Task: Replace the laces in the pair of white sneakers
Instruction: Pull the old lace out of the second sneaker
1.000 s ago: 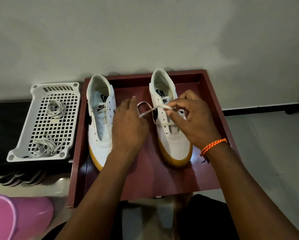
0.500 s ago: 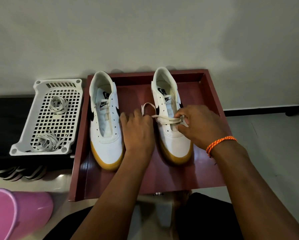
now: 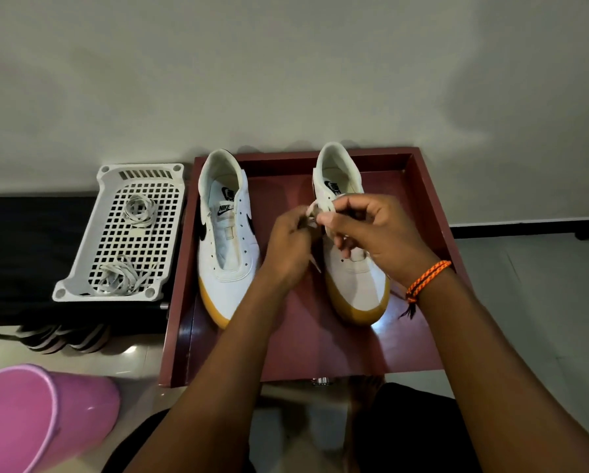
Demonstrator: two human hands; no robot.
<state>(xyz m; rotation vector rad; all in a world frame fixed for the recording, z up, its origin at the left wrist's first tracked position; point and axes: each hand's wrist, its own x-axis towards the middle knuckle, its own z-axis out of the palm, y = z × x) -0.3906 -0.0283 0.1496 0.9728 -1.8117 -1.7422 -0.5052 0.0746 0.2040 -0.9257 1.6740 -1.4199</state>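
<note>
Two white sneakers with tan toe soles stand toes toward me in a dark red tray (image 3: 422, 206). The left sneaker (image 3: 226, 240) has no lace in its eyelets. Over the right sneaker (image 3: 354, 285) both hands work a white lace (image 3: 315, 211). My left hand (image 3: 291, 247) pinches the lace just left of that shoe. My right hand (image 3: 371, 230), an orange cord on its wrist, holds the lace above the shoe's eyelets and hides most of them. A loose lace end hangs below the left hand.
A white perforated basket (image 3: 91, 250) sits left of the tray with a coiled lace (image 3: 139, 209) and a loose lace bundle (image 3: 119, 274). A pink bucket (image 3: 30, 418) lies at the lower left. The wall is close behind the tray.
Both hands have risen from the shoe's lower eyelets to near its tongue and come close together, gathering the lace between them. The left sneaker has not moved.
</note>
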